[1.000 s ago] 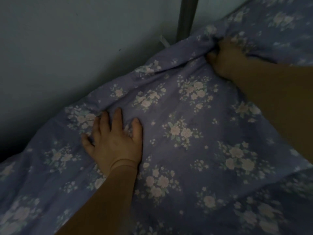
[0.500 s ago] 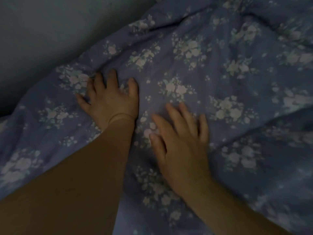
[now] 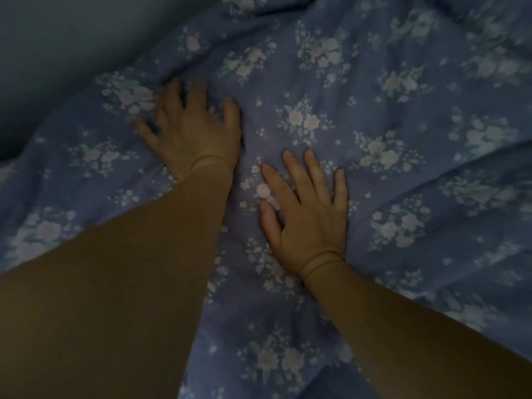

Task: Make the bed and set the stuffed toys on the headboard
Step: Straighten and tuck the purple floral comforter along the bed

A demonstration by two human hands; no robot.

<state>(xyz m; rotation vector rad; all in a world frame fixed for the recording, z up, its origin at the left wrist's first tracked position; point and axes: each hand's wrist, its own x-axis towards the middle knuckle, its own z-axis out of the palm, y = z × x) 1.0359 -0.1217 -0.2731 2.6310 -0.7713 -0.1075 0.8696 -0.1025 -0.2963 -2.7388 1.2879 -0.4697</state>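
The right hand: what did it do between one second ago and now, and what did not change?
The right hand let go of the bunched floral quilt far up near the wall, came back toward the person, and now lies flat and open on the quilt beside the left hand. The left hand stayed pressed on the quilt near the wall-side edge, fingers spread.

quilt (image 3: 388,174) | blue, pale floral print | rumpled, spread flat | covering bed
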